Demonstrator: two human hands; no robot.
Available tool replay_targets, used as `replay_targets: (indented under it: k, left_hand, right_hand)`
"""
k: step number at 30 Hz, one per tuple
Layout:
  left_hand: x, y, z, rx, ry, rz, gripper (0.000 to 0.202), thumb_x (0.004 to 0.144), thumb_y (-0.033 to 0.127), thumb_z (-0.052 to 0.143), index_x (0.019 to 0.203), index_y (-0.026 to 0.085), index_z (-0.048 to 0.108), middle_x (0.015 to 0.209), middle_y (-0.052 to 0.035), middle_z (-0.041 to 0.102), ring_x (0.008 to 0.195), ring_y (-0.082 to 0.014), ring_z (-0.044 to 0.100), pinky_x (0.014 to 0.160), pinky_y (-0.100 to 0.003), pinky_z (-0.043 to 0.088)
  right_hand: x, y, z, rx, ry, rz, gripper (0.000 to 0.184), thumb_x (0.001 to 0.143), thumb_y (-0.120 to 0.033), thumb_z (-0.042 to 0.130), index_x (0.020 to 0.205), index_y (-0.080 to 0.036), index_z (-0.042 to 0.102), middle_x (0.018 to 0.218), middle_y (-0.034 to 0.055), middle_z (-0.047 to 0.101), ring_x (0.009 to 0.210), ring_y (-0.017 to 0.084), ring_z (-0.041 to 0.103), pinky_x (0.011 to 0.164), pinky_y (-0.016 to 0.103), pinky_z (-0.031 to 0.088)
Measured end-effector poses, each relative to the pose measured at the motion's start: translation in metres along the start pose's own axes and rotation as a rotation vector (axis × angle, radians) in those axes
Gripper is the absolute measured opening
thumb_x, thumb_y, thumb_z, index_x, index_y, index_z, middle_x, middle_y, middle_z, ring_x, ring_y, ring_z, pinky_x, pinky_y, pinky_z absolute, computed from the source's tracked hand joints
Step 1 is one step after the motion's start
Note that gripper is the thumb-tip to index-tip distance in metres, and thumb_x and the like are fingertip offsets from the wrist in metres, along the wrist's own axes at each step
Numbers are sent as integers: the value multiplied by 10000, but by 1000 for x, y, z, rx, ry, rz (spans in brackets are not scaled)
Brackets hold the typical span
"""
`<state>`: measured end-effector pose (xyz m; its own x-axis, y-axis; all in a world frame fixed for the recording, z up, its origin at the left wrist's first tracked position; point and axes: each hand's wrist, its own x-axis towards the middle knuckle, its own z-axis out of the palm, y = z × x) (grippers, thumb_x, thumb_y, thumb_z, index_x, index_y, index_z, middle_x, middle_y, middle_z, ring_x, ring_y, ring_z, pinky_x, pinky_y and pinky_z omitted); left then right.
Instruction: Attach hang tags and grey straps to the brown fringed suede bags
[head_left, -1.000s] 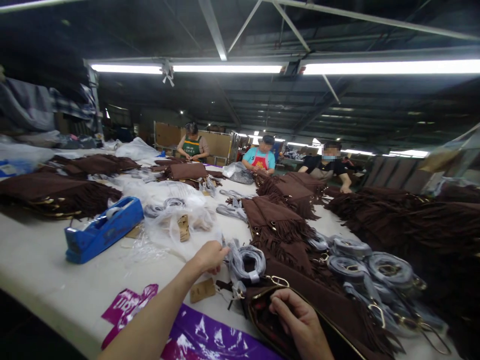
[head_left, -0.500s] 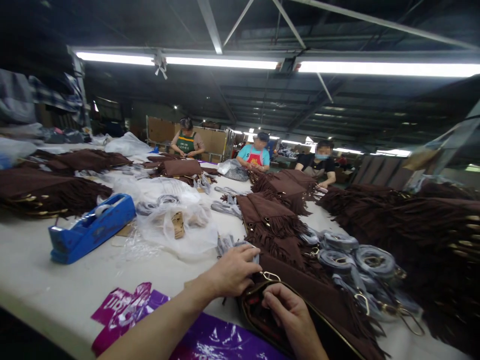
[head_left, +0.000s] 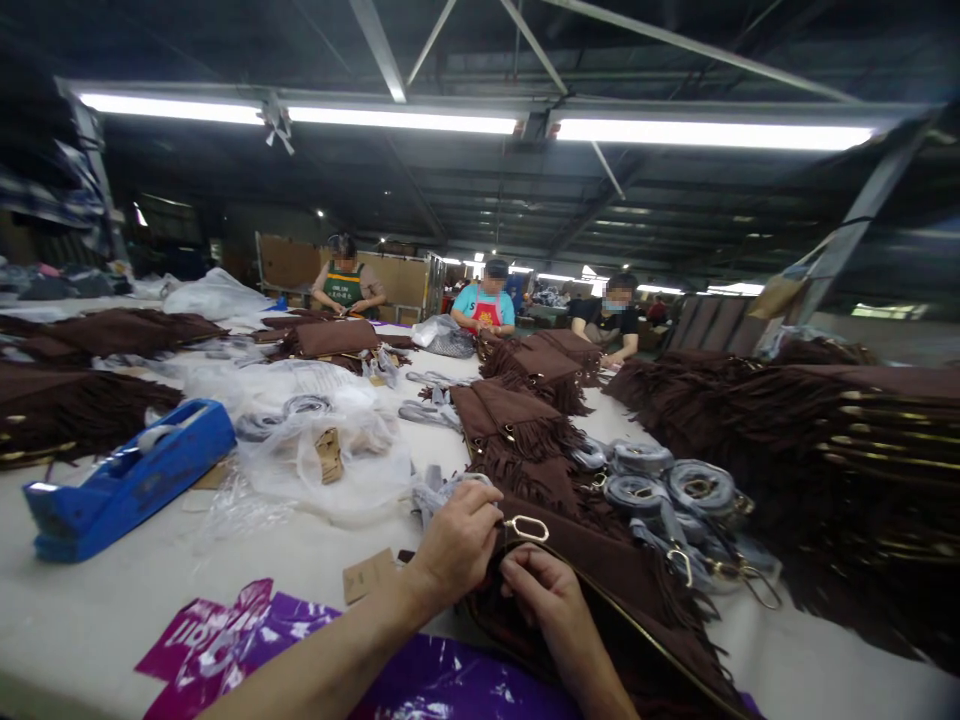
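Observation:
A dark brown fringed bag (head_left: 622,575) lies in front of me, its gold zipper open along the near edge. My left hand (head_left: 459,535) is closed at the bag's left end, beside a gold oval ring (head_left: 527,528); what its fingertips hold is hidden. Just below that ring, my right hand (head_left: 547,600) makes a pinch at the bag's opening, and anything between its fingers is too small to make out. A brown cardboard tag (head_left: 369,576) rests left of my left wrist. Under my forearms spreads a shiny purple plastic bag (head_left: 450,670).
A blue tape dispenser (head_left: 135,480) stands at left, near clear plastic bags (head_left: 315,465). Wrapped straps (head_left: 637,490) lie right of the bag. Fringed bags (head_left: 862,480) are piled high at far right, others (head_left: 517,415) lie ahead. Several people work across the table.
The view has swung slightly right. My left fingers have drawn in closer together, and the gold ring shows more fully above my right hand. The cardboard tag is now visible by my left wrist.

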<state>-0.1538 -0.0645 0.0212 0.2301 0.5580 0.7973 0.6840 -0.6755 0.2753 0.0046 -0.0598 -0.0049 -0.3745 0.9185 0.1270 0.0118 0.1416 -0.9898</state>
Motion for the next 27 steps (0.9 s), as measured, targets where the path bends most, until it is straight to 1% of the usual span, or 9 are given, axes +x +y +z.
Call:
replay_targets:
  k: [5, 7, 9, 12, 15, 19, 23, 25, 27]
  left_hand:
    - [-7, 1, -1, -64, -53, 12, 205, 836, 47, 454, 865, 128, 639, 1030, -110, 628, 1012, -218, 525, 919, -368, 470]
    - [-6, 5, -4, -143, -96, -24, 228, 811, 45, 471, 891, 142, 660, 1049, -94, 639, 1018, -214, 533, 927, -364, 455]
    - [-3, 10, -5, -223, -112, -126, 235, 799, 53, 490, 879, 164, 682, 1015, -69, 658, 994, -202, 548, 921, -357, 440]
    - [4, 17, -2, -257, -81, -322, 166, 811, 102, 540, 743, 170, 676, 844, -41, 660, 882, -186, 559, 849, -338, 431]
    - [8, 17, 4, -222, -29, -409, 142, 771, 90, 587, 654, 160, 627, 740, -26, 625, 814, -180, 542, 789, -319, 413]
    - [6, 12, 5, -261, 32, -372, 134, 753, 69, 603, 657, 161, 620, 756, -26, 627, 830, -178, 536, 799, -309, 402]
    - [6, 11, 0, -330, 89, -292, 137, 778, 77, 590, 679, 162, 631, 790, -38, 627, 832, -170, 544, 794, -293, 414]
    - [7, 12, -3, -399, 89, -271, 139, 801, 92, 573, 695, 159, 633, 798, -42, 622, 789, -152, 555, 754, -269, 428]
    - [8, 14, -5, -463, 74, -264, 144, 817, 114, 565, 696, 156, 629, 768, -38, 620, 751, -141, 563, 718, -251, 435]
  right_hand:
    - [0, 2, 2, 56, 33, -7, 424, 705, -558, 699, 614, -160, 585, 516, -40, 497, 408, 58, 326, 410, 213, 223]
    - [1, 5, 3, 94, 45, -28, 428, 697, -568, 710, 641, -159, 598, 539, -36, 515, 412, 57, 329, 409, 212, 225]
    - [2, 7, 3, 111, 45, -35, 431, 705, -575, 707, 657, -158, 610, 545, -40, 511, 415, 57, 321, 410, 213, 226]
    - [3, 7, 3, 95, 47, -25, 446, 706, -590, 702, 646, -157, 616, 524, -55, 473, 415, 56, 296, 410, 216, 221]
    - [-4, 5, 4, 68, 142, -41, 423, 682, -576, 727, 703, -161, 653, 524, -57, 481, 440, 74, 350, 428, 215, 280]
    - [-23, 8, 7, 78, 357, -46, 380, 646, -533, 777, 754, -181, 685, 560, -35, 572, 499, 109, 497, 481, 212, 417]
    - [-39, 10, 5, 235, 283, -10, 292, 651, -437, 822, 790, -197, 730, 702, 16, 693, 641, 158, 650, 615, 248, 549]
    - [-40, 7, 2, 327, 249, -26, 265, 655, -405, 832, 814, -207, 756, 822, 41, 730, 768, 193, 695, 723, 285, 579]
    - [-39, 3, -2, 415, 228, -48, 282, 686, -440, 806, 855, -216, 772, 921, 67, 745, 859, 221, 707, 787, 313, 584]
